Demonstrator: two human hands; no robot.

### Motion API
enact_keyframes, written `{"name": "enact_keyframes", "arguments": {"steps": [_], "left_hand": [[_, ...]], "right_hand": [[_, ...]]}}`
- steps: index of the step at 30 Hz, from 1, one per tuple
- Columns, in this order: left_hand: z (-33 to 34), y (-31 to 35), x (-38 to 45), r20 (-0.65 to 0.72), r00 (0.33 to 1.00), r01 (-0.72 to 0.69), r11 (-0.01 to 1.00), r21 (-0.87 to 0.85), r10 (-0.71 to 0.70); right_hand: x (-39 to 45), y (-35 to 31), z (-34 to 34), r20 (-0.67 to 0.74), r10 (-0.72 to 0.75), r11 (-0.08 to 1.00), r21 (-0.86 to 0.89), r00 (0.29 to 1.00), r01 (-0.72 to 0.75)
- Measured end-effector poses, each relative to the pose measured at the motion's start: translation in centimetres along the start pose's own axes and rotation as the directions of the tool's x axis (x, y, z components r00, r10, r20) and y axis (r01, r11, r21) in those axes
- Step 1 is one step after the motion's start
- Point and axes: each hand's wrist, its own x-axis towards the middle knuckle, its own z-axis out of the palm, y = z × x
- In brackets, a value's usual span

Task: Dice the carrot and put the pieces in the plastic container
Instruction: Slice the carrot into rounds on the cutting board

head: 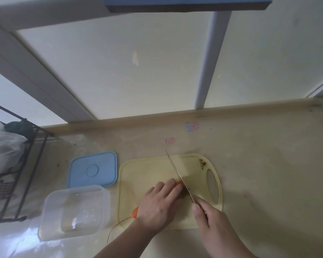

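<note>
Beige counter [259,155], stained and smudged, is seen from above, backed by a pale wall with a grey pipe [211,60] running down to the counter's back edge.

Yellow board [138,174] lies near the front edge, about mid-counter, its handle slot toward the right. Small trimmings [202,162] are seen at the board's far right corner.

Carrot [135,211] lies across the board's front half; its thin root tail trails off the board's front left corner. Most of it is covered by the left hand [159,203], which presses down on it with fingers curled over the top, knuckles toward the blade. Only the orange tip at the left and a sliver by the fingertips are visible.

Knife [177,174] is gripped by the right hand [211,220], fingers wrapped round the handle, forefinger extended along the top. Blade is angled from the hand up toward the board's back edge and meets the carrot just beside the left fingertips. Depth of cut cannot be told.

Clear container [73,211] stands open just left of the board, at the front. No pieces are seen in it. Blue lid [92,169] lies flat behind it, beside the board's back left corner.

Black wire rack [26,164] with plastic bags [2,146] is set at the counter's left edge.
</note>
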Motion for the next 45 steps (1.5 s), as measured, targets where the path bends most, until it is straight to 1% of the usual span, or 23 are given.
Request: {"name": "enact_keyframes", "arguments": {"steps": [7, 11, 14, 16, 21, 23, 26, 29, 34, 37, 41, 43, 45], "left_hand": [[0.2, -0.3, 0.0, 0.005, 1.000, -0.012, 1.000, 0.002, 0.012], [0.3, -0.3, 0.0, 0.005, 1.000, -0.019, 1.000, -0.002, 0.019], [0.3, -0.4, 0.1, -0.007, 1.000, -0.020, 1.000, 0.002, 0.020], [0.1, -0.4, 0.2, -0.007, 1.000, -0.015, 1.000, 0.005, 0.015], [0.0, -0.4, 0.3, -0.006, 1.000, -0.030, 0.999, 0.024, 0.030], [0.0, -0.4, 0.3, -0.016, 0.999, -0.030, 0.999, 0.015, 0.030], [0.1, -0.3, 0.2, -0.015, 0.999, -0.029, 1.000, 0.009, 0.029], [0.0, -0.3, 0.3, -0.012, 1.000, -0.020, 1.000, -0.004, 0.020], [-0.3, -0.2, 0.3, -0.009, 1.000, -0.003, 1.000, -0.008, 0.003], [-0.4, -0.2, 0.4, 0.001, 1.000, 0.002, 1.000, 0.006, -0.002], [-0.3, -0.3, 0.4, 0.007, 1.000, 0.000, 1.000, 0.027, 0.000], [-0.3, -0.1, 0.4, 0.003, 1.000, -0.003, 1.000, 0.026, 0.003], [-0.3, -0.1, 0.3, 0.007, 1.000, -0.003, 1.000, 0.024, 0.003]], "right_hand": [[-2.1, 2.0, 0.3, -0.042, 0.039, 0.999, 0.000, 0.998, -0.039], [0.2, 1.1, 0.8, -0.034, -0.034, 0.998, 0.045, 0.999, 0.036], [2.0, 0.2, 0.7, -0.014, -0.098, 0.994, 0.036, 0.995, 0.099], [1.6, -0.1, 0.6, -0.018, -0.080, 0.996, 0.048, 0.997, 0.081], [-1.8, 1.8, 0.6, -0.125, 0.012, 0.998, 0.063, 0.992, -0.004], [-1.2, 2.2, 0.9, -0.105, 0.022, 0.998, 0.065, 0.994, -0.015], [0.8, 1.4, 1.1, -0.061, -0.028, 1.000, -0.010, 0.998, 0.027], [2.0, 1.0, 1.4, -0.080, -0.059, 0.998, -0.031, 0.995, 0.057], [1.5, 0.8, 1.7, -0.088, 0.014, 0.998, -0.056, 0.996, -0.019], [0.8, 0.9, 1.5, -0.062, 0.073, 0.995, -0.064, 0.995, -0.077], [-0.7, 1.6, 1.0, -0.051, 0.140, 0.981, -0.130, 0.989, -0.146], [-0.7, 1.8, 1.1, -0.042, 0.145, 0.978, -0.145, 0.989, -0.149], [0.2, 1.4, 1.5, -0.035, 0.116, 0.984, -0.132, 0.993, -0.120]]}}
